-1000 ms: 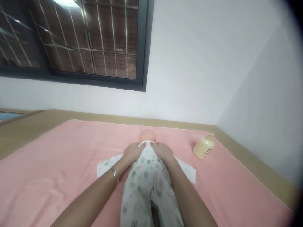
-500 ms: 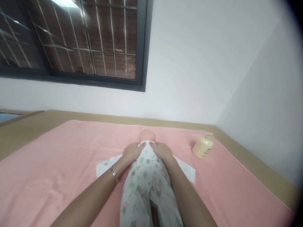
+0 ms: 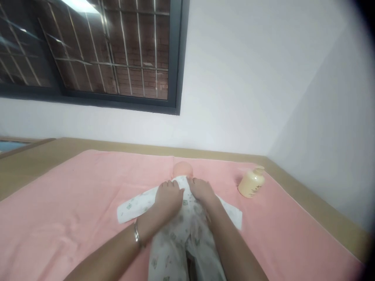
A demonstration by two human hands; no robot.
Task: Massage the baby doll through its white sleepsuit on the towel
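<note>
Left hand [image 3: 170, 198] slips down off the collar [image 3: 182, 180], right hand [image 3: 202, 190] stays up beside it!
Now the left lies curled across the chest of the printed outfit [image 3: 166, 249], thumb pointing inward, while the right curls over the other shoulder; whether either pinches cloth, I can't tell. The doll [image 3: 183, 168] lies stretched out on the pink sheet [image 3: 73, 187], head at the far end. So the collar's left side looks released, with the right side probably still being tended.

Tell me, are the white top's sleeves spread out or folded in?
Spread out: on the pink cloth, one sleeve of the top points left and the other sleeve points right.
</note>
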